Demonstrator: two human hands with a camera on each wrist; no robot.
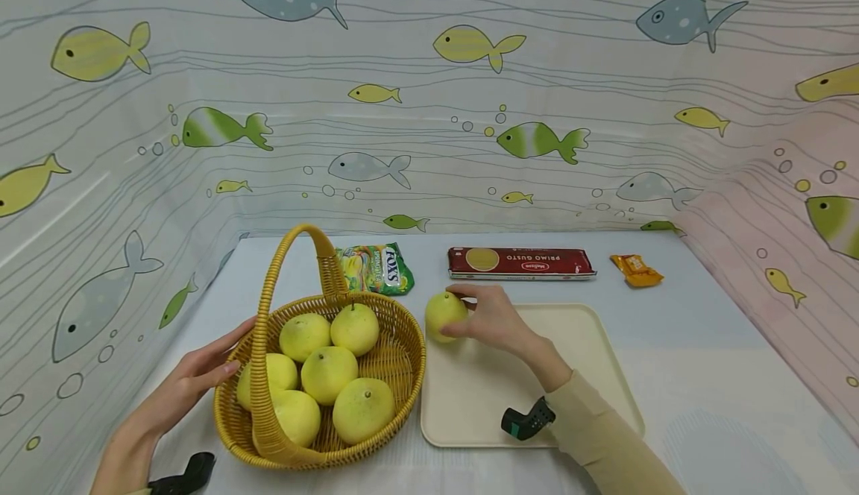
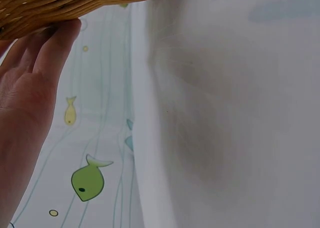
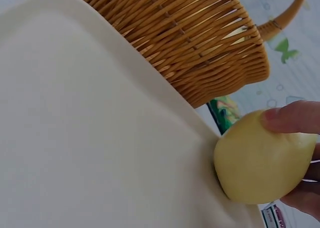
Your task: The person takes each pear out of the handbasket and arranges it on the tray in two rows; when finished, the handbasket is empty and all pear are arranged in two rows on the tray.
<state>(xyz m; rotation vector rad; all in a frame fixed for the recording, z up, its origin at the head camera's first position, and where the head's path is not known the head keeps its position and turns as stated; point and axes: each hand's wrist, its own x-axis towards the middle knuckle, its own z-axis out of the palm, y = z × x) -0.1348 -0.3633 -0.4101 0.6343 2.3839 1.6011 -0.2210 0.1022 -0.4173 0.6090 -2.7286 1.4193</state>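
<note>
A yellow pear is at the back left corner of the cream tray, gripped between the thumb and fingers of my right hand. In the right wrist view the pear appears right against the tray's edge, its far side hidden. To the left stands a wicker basket with a tall handle, holding several more pears. My left hand touches the basket's outer left side with its fingers extended. The left wrist view shows those fingertips against the wicker.
Behind the basket lies a green Fox's candy bag. A dark red biscuit pack lies beyond the tray, with a small orange packet to its right. A fish-printed sheet encloses the white table at the back and sides.
</note>
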